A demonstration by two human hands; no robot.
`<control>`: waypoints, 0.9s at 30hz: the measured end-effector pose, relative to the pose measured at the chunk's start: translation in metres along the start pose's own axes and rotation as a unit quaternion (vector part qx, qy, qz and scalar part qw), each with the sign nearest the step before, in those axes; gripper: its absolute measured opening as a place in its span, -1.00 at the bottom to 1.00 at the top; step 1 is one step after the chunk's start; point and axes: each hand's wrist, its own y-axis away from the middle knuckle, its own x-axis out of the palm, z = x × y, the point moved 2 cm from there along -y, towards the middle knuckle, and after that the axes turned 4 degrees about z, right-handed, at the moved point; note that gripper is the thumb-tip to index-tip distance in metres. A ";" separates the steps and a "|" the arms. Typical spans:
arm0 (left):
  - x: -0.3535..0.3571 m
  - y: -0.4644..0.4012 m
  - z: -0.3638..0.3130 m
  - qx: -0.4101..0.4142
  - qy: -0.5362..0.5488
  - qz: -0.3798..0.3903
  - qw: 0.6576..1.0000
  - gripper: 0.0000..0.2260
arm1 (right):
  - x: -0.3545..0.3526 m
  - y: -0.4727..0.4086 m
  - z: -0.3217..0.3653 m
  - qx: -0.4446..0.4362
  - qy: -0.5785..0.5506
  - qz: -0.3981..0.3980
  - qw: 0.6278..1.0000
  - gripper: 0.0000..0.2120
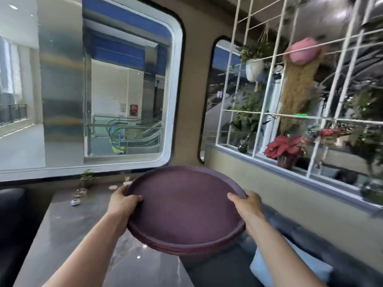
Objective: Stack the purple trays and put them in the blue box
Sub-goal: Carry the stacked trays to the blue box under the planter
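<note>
Purple trays (184, 206), about three stacked, two hands' fingers (135, 198) grasping rims

No legible text anywhere.

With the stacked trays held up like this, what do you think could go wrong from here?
1. The purple trays are held only at their side rims by the left hand and right hand; the lower trays may slip out of the stack.
2. The stack tilts toward the person, so it might slide apart.
3. The blue box is not in view, and small items sit on the table; a blind turn could knock them.
</note>
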 end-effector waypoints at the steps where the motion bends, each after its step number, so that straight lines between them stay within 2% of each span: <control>1: 0.024 0.003 0.004 -0.002 -0.003 0.019 1.000 -0.53 | -0.026 -0.002 -0.008 0.009 -0.008 -0.014 1.000 -0.46; 6: 0.151 0.031 0.026 -0.012 -0.011 0.128 0.992 -0.46 | -0.161 0.014 -0.042 0.032 -0.019 -0.122 0.992 -0.64; 11: 0.274 0.077 0.051 -0.024 -0.022 0.247 0.969 -0.49 | -0.284 0.055 -0.065 0.058 -0.003 -0.240 0.969 -0.58; 14: 0.341 0.111 0.062 -0.021 -0.034 0.321 0.946 -0.56 | -0.346 0.093 -0.076 0.063 0.006 -0.326 0.943 -0.64; 17: 0.404 0.152 0.073 -0.033 -0.036 0.408 0.912 -0.58 | -0.399 0.136 -0.086 0.074 0.016 -0.415 0.907 -0.71; 21: 0.470 0.212 0.085 -0.045 -0.019 0.497 0.867 -0.56 | -0.450 0.196 -0.097 0.110 0.035 -0.509 0.853 -0.70; 24: 0.508 0.258 0.095 -0.066 -0.013 0.565 0.822 -0.65 | -0.472 0.244 -0.103 0.124 0.044 -0.586 0.799 -0.65; 27: 0.538 0.304 0.104 -0.081 -0.020 0.625 0.776 -0.65 | -0.483 0.293 -0.110 0.150 0.060 -0.651 0.741 -0.60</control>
